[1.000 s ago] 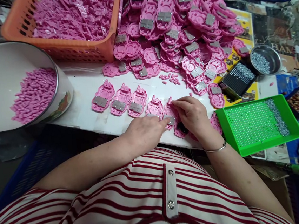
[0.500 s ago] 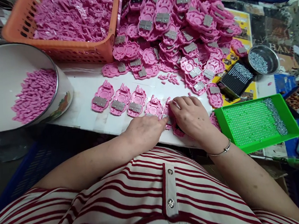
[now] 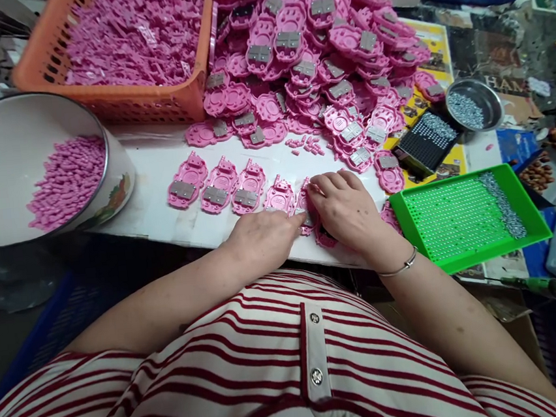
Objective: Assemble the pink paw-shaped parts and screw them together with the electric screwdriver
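Observation:
A row of pink plastic casings with grey metal plates lies along the near edge of the white work surface. My left hand (image 3: 265, 239) is closed, its index finger and thumb at the metal plate of one pink plastic casing (image 3: 303, 199). At the upper right of that same casing, my right hand (image 3: 345, 207) has its fingers bent and pinched together; what they hold is hidden. Under the right palm another casing (image 3: 324, 235) partly shows. To the left of my hands lie further casings, among them one casing (image 3: 248, 188) with a small pink piece sticking up.
Behind the row rises a large heap of pink casings (image 3: 291, 37). Loose pink pegs (image 3: 307, 145) lie before it. An orange basket (image 3: 150, 106) and an enamel pot (image 3: 120, 178) stand left. At right are a green tray (image 3: 456, 217), a black tray (image 3: 422, 148) and a metal bowl (image 3: 492, 109) of screws.
The view has shifted slightly, so the scene sits a little further left. Both hands stay at the same casing, with only slight finger movement.

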Action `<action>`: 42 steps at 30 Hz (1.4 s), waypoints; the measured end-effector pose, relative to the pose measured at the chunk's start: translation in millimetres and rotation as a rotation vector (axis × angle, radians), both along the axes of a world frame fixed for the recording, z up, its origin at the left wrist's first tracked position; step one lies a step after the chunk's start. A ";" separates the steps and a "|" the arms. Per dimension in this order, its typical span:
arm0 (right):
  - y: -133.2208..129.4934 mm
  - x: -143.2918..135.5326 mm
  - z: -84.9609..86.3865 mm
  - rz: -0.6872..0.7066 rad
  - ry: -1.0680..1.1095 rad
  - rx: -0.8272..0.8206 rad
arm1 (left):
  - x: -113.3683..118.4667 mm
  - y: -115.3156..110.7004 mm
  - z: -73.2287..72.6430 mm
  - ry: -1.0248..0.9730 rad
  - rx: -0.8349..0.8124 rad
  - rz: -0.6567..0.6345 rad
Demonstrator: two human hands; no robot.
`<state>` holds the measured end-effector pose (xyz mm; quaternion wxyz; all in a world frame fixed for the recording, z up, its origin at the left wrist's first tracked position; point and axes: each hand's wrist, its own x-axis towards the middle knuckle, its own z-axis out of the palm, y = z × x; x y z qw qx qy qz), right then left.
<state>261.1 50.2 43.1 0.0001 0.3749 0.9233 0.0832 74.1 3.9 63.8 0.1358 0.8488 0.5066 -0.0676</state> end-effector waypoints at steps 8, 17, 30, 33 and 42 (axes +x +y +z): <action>-5.6 -4.2 1.9 -0.066 -0.024 -0.012 | 1.9 0.2 1.1 0.012 0.005 -0.010; 14.6 -5.6 -9.6 -0.166 0.228 -0.191 | -1.2 -2.2 0.9 0.031 0.027 -0.005; 4.6 -4.7 2.4 -0.139 0.029 -0.168 | -2.0 -2.2 2.9 0.037 0.013 0.001; -2.0 -10.7 3.1 -0.126 -0.001 -0.118 | -0.2 -1.8 3.9 0.038 0.001 -0.004; 3.7 -2.5 1.4 -0.217 0.164 -0.245 | 0.9 -1.3 1.4 0.039 0.020 0.004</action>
